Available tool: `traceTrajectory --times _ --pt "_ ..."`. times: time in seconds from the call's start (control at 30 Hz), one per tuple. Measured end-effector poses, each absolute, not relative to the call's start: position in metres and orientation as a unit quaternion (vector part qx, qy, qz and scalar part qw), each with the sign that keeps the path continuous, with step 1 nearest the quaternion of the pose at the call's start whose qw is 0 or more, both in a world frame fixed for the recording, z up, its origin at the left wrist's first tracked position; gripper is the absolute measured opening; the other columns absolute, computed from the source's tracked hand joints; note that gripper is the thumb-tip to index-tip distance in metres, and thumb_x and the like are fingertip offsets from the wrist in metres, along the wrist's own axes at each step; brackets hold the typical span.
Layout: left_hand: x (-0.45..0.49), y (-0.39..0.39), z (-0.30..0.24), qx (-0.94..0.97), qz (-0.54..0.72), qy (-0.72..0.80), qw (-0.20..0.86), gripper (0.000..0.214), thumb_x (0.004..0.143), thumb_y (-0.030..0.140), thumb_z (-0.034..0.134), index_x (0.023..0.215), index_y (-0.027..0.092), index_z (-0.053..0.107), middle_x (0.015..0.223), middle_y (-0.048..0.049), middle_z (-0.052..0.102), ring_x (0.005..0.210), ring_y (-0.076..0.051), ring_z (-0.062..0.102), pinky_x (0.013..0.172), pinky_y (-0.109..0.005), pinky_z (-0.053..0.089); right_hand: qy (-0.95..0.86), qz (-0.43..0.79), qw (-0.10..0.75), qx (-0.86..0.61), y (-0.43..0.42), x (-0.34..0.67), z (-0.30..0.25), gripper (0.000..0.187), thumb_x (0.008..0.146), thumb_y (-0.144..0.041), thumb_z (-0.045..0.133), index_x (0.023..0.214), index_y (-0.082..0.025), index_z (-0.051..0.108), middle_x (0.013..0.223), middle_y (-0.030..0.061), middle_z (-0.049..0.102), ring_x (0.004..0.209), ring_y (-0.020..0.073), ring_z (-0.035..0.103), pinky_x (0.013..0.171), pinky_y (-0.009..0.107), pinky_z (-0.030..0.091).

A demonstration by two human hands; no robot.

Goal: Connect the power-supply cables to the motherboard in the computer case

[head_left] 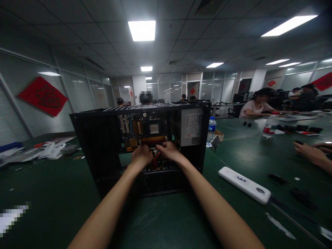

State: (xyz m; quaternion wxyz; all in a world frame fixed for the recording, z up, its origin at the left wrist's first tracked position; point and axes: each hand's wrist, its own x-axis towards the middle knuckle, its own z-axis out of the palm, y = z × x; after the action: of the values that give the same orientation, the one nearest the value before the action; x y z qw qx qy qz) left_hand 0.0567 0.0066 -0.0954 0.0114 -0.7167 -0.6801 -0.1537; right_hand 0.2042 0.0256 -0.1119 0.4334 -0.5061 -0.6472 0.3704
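Note:
An open black computer case (168, 181) stands in front of me, its inside facing me. Both my hands reach into it, just below the gold and dark red memory slots (153, 140) of the motherboard. My left hand (142, 155) is closed, and its fingertips are turned away, so what it grips is hidden. Close beside it, my right hand (168, 151) pinches at a bundle of coloured wires (155, 160), red ones among them, that hangs below the fingers. The silver power supply (190, 128) sits at the upper right of the case.
Right of the case are a blue-capped bottle (212, 126), a white power strip (243, 185) marked 3 and a red-capped bottle (270, 126). Another person's hands (312, 152) rest at the right edge. Papers and scraps (52, 150) lie left on the green table (153, 221).

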Motion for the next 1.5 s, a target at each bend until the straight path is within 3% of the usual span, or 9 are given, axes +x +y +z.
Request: traceTrajectory --times 0.17,0.37,0.5,0.6,0.7,0.8,0.93,1.23,1.5 --pt "0.055 0.007 -0.098 -0.705 -0.155 -0.692 0.011 0.033 0.087 0.038 0.05 0.094 0.016 0.074 0.097 -0.0176 0.073 0.092 -0.03 0.07 0.072 -0.033 0.049 -0.629 0.411 0.421 -0.509 0.021 0.206 -0.105 0.017 0.091 -0.021 0.06 0.075 -0.013 0.058 0.051 -0.0055 0.053 0.042 0.0081 0.053 0.042 0.018 0.038" --pt "0.046 -0.019 -0.098 -0.728 -0.237 -0.638 0.079 0.039 0.094 0.045 0.042 0.099 0.02 0.073 0.098 -0.0117 0.074 0.092 -0.028 0.067 0.075 -0.032 0.045 -0.633 0.409 0.412 -0.513 0.022 0.205 -0.105 0.021 0.094 -0.024 0.056 0.076 -0.013 0.057 0.053 -0.005 0.053 0.04 0.0075 0.051 0.038 0.018 0.035" --pt "0.041 -0.028 -0.101 -0.786 -0.242 -0.554 -0.127 0.047 0.092 0.055 0.044 0.088 0.019 0.075 0.082 -0.0057 0.074 0.078 -0.022 0.067 0.066 -0.027 0.041 -0.654 0.397 0.401 -0.505 0.026 0.199 -0.107 0.028 0.099 -0.029 0.047 0.083 -0.012 0.062 0.056 -0.0033 0.058 0.042 0.0074 0.052 0.042 0.017 0.037" --pt "0.038 -0.023 -0.105 -0.786 -0.234 -0.519 -0.241 0.037 0.088 0.045 0.051 0.089 0.016 0.073 0.081 -0.0044 0.074 0.075 -0.02 0.066 0.064 -0.025 0.04 -0.668 0.367 0.392 -0.515 0.027 0.198 -0.109 0.03 0.1 -0.031 0.046 0.088 -0.012 0.065 0.061 -0.001 0.064 0.046 0.0086 0.055 0.048 0.018 0.038" --pt "0.036 -0.013 -0.11 -0.775 -0.235 -0.51 -0.288 0.03 0.086 0.036 0.052 0.084 0.013 0.072 0.08 -0.0047 0.074 0.073 -0.018 0.065 0.063 -0.023 0.039 -0.67 0.303 0.398 -0.548 0.025 0.201 -0.109 0.033 0.097 -0.034 0.053 0.08 -0.01 0.068 0.07 0.0063 0.07 0.06 0.0127 0.062 0.056 0.021 0.038" --pt "0.034 -0.009 -0.113 -0.774 -0.229 -0.541 -0.238 0.028 0.086 0.03 0.05 0.079 0.014 0.071 0.074 -0.0043 0.071 0.07 -0.018 0.062 0.06 -0.023 0.036 -0.697 0.181 0.367 -0.589 0.021 0.202 -0.108 0.035 0.095 -0.035 0.056 0.077 -0.009 0.071 0.082 0.014 0.074 0.077 0.0183 0.068 0.064 0.024 0.038" --pt "0.037 -0.013 -0.11 -0.781 -0.197 -0.571 -0.161 0.025 0.087 0.025 0.05 0.078 0.015 0.071 0.072 -0.0046 0.069 0.071 -0.017 0.06 0.058 -0.024 0.031 -0.751 0.048 0.249 -0.61 0.016 0.201 -0.11 0.039 0.101 -0.031 0.043 0.094 -0.009 0.074 0.097 0.0178 0.074 0.092 0.0214 0.07 0.07 0.025 0.04" --pt "0.041 -0.02 -0.103 -0.793 -0.162 -0.578 -0.104 0.024 0.086 0.027 0.053 0.075 0.014 0.07 0.071 -0.0064 0.066 0.067 -0.016 0.056 0.057 -0.026 0.027 -0.79 0.044 0.179 -0.585 0.017 0.202 -0.118 0.03 0.095 -0.013 0.043 0.104 -0.01 0.07 0.107 0.0187 0.071 0.099 0.0233 0.069 0.073 0.025 0.043" --pt "0.041 -0.017 -0.107 -0.8 -0.154 -0.572 -0.093 0.027 0.087 0.029 0.051 0.07 0.015 0.067 0.068 -0.0058 0.065 0.064 -0.016 0.056 0.056 -0.027 0.026 -0.787 0.049 0.16 -0.594 0.013 0.201 -0.114 0.031 0.095 -0.014 0.041 0.104 -0.009 0.071 0.106 0.0207 0.071 0.1 0.0253 0.069 0.074 0.026 0.045"
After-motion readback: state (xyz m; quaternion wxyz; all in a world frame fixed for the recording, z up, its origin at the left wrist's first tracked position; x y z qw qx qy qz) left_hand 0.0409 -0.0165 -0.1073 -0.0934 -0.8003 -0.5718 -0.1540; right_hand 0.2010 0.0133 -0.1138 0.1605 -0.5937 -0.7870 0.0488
